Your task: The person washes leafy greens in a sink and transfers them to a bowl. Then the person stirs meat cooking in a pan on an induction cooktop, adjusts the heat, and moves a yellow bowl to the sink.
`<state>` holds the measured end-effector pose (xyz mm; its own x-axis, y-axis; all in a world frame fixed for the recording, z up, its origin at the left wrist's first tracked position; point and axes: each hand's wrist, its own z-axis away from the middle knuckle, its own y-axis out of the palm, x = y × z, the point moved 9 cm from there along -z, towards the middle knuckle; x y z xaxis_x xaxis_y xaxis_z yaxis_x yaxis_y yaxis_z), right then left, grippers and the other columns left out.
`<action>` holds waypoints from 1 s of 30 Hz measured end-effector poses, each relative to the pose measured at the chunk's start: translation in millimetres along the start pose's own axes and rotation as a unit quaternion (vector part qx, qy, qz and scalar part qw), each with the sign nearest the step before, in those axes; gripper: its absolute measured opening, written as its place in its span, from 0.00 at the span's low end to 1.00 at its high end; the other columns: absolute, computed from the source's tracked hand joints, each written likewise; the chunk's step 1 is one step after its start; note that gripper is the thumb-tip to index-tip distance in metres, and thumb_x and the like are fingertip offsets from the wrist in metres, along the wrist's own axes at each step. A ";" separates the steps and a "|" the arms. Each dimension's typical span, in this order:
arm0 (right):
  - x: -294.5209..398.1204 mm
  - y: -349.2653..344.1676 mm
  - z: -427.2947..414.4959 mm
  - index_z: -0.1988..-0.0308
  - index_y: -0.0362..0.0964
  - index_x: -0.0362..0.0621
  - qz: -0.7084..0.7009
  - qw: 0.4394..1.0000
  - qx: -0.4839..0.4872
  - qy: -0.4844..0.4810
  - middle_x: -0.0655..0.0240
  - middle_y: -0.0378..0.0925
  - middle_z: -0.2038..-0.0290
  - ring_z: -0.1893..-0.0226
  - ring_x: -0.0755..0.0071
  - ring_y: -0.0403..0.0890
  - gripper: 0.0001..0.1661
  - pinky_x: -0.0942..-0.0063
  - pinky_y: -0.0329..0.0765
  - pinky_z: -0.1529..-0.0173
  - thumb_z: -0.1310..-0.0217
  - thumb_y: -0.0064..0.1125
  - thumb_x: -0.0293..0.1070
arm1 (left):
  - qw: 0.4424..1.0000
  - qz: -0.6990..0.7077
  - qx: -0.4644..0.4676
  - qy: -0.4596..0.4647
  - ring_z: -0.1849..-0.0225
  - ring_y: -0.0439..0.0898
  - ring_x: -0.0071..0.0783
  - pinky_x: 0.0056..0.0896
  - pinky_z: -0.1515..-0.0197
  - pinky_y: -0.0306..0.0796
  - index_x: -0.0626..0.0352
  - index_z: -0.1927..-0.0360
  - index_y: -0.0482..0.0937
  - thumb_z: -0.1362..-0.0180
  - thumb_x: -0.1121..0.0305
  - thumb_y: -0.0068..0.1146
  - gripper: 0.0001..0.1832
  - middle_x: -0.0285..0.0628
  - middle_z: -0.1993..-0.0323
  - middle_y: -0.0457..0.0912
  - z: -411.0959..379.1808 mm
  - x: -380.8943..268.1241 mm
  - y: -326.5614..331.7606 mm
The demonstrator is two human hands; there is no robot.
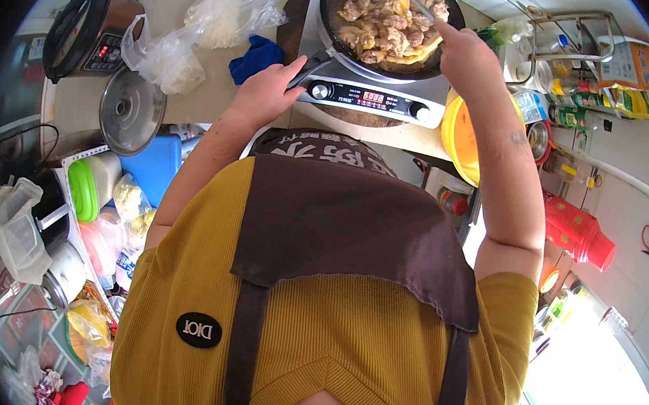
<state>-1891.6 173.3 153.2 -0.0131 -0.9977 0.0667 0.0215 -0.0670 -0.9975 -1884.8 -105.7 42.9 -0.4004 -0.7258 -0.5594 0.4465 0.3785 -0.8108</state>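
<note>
A dark frying pan (327, 22) full of meat pieces (387, 28) stands on a silver induction cooker (371, 98) with a lit display. My left hand (271, 87) is closed around the black pan handle (313, 68) at the pan's lower left. In my right hand (469, 57), at the pan's right rim, is a metal spatula (419, 5). The spatula's shaft slants over the meat to the upper left, and its head lies at the far side of the pan, partly blurred. Just left of the handle a blue cloth (256, 59) rests on the counter.
Clear plastic bags (232, 12) and an electric pressure cooker (96, 36) occupy the counter's left. A metal lid (131, 111) sits by its front edge. Beside my right forearm stand a yellow basin (461, 143), several bottles (505, 32) and a metal rack (578, 21).
</note>
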 end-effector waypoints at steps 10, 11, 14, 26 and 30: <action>5.3 33.6 4.1 0.42 0.71 0.57 -0.064 0.994 0.081 0.038 0.51 0.81 0.61 0.61 0.46 0.81 0.26 0.56 0.77 0.54 0.41 0.48 0.30 | 1.000 0.003 -0.011 0.006 0.58 0.77 0.49 0.44 0.56 0.72 0.46 0.34 0.67 0.40 0.59 0.55 0.29 0.48 0.60 0.78 0.4 3.7 1.9; 0.6 31.8 5.4 0.41 0.71 0.57 -0.087 0.993 0.071 0.042 0.51 0.81 0.61 0.61 0.46 0.81 0.26 0.56 0.77 0.54 0.41 0.48 0.30 | 1.000 0.011 -0.011 0.009 0.58 0.77 0.49 0.44 0.56 0.72 0.46 0.34 0.67 0.40 0.59 0.55 0.29 0.48 0.60 0.78 -0.1 1.3 1.5; -20.1 12.8 10.9 0.40 0.69 0.56 -0.162 0.982 0.050 0.083 0.51 0.80 0.57 0.56 0.47 0.81 0.26 0.59 0.76 0.49 0.39 0.49 0.34 | 1.000 0.011 -0.023 0.017 0.59 0.77 0.50 0.45 0.57 0.71 0.47 0.34 0.67 0.41 0.59 0.56 0.30 0.48 0.61 0.78 -0.5 2.2 -0.1; -67.2 57.4 35.3 0.39 0.68 0.49 -0.219 0.962 0.067 0.145 0.51 0.78 0.50 0.50 0.49 0.79 0.28 0.63 0.73 0.44 0.39 0.55 0.36 | 0.999 -0.007 -0.031 0.021 0.59 0.78 0.50 0.44 0.57 0.72 0.47 0.34 0.67 0.41 0.59 0.56 0.30 0.48 0.61 0.78 1.1 3.4 2.3; -67.0 63.0 38.7 0.38 0.67 0.52 -0.248 0.950 0.097 0.165 0.51 0.79 0.51 0.50 0.47 0.79 0.29 0.62 0.74 0.44 0.39 0.55 0.37 | 0.999 -0.008 -0.030 0.018 0.59 0.78 0.49 0.44 0.57 0.72 0.47 0.34 0.67 0.40 0.59 0.56 0.29 0.48 0.61 0.77 0.0 2.4 1.3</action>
<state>-1850.7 235.5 86.7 -0.3827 -0.7866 0.4846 0.1147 -0.5609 -0.8199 -1885.2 -107.0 40.5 -0.4367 -0.7112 -0.5509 0.3920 0.4008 -0.8281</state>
